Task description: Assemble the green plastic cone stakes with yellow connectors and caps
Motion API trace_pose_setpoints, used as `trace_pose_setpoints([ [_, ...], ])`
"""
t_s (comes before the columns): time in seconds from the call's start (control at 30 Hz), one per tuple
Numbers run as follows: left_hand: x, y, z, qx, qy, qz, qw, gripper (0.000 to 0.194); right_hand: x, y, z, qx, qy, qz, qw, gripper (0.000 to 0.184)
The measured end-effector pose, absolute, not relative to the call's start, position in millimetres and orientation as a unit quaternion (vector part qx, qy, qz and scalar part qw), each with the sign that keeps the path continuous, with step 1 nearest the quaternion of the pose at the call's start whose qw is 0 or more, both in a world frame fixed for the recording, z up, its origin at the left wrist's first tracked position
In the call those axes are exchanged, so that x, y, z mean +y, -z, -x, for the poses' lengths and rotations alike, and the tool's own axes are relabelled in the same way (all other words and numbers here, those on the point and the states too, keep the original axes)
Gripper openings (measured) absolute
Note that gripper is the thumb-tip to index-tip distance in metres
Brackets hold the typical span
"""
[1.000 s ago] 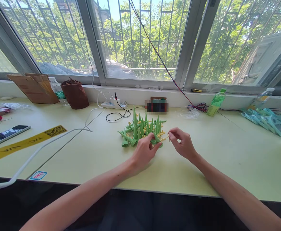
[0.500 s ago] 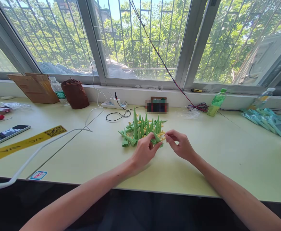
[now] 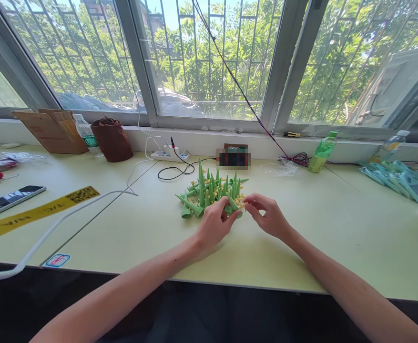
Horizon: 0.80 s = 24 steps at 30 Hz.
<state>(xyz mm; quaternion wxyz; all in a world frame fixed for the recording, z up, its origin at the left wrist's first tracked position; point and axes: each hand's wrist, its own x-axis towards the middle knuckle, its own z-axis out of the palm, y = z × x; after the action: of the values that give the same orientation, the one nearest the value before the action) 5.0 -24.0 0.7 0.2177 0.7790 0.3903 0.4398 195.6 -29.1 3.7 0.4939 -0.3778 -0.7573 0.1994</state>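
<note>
A heap of green plastic cones (image 3: 209, 193) mixed with small pale-yellow pieces lies on the pale green table (image 3: 151, 233), in the middle. My left hand (image 3: 214, 226) is closed round one green cone (image 3: 232, 203) at the near edge of the heap. My right hand (image 3: 269, 216) pinches a small yellow piece (image 3: 242, 205) and holds it against that cone's side. The two hands nearly touch.
Along the windowsill stand a cardboard box (image 3: 49, 129), a water bottle (image 3: 85, 133), a brown pouch (image 3: 111, 139), a power strip (image 3: 169, 155) with cables, and a green bottle (image 3: 321, 152). A phone (image 3: 10, 200) and yellow strip (image 3: 37, 212) lie left; blue packets (image 3: 400, 178) right.
My right hand has moved left with the yellow piece, from a little apart to right up against the cone in my left hand. The left hand has stayed put.
</note>
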Motion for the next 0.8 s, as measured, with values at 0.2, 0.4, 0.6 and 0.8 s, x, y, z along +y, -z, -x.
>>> trace_pose_setpoints([
  [0.2,-24.9,-0.4,-5.5,0.386,-0.442,-0.779,0.219,0.022,-28.3,-1.8,-195.7,-0.753,-0.219,0.383,0.488,0.016],
  [0.4,-24.9,0.4,-5.7,0.378,-0.441,-0.784,0.216,0.021,-26.8,-0.9,-195.5,-0.753,-0.207,0.402,0.477,0.025],
  [0.6,-25.7,2.2,-5.0,0.371,-0.428,-0.795,0.216,0.024,-25.1,0.3,-195.7,-0.761,-0.166,0.438,0.448,0.044],
  [0.8,-25.1,0.7,-5.2,0.370,-0.437,-0.791,0.213,0.020,-26.9,-1.3,-195.9,-0.752,-0.193,0.422,0.469,0.031],
])
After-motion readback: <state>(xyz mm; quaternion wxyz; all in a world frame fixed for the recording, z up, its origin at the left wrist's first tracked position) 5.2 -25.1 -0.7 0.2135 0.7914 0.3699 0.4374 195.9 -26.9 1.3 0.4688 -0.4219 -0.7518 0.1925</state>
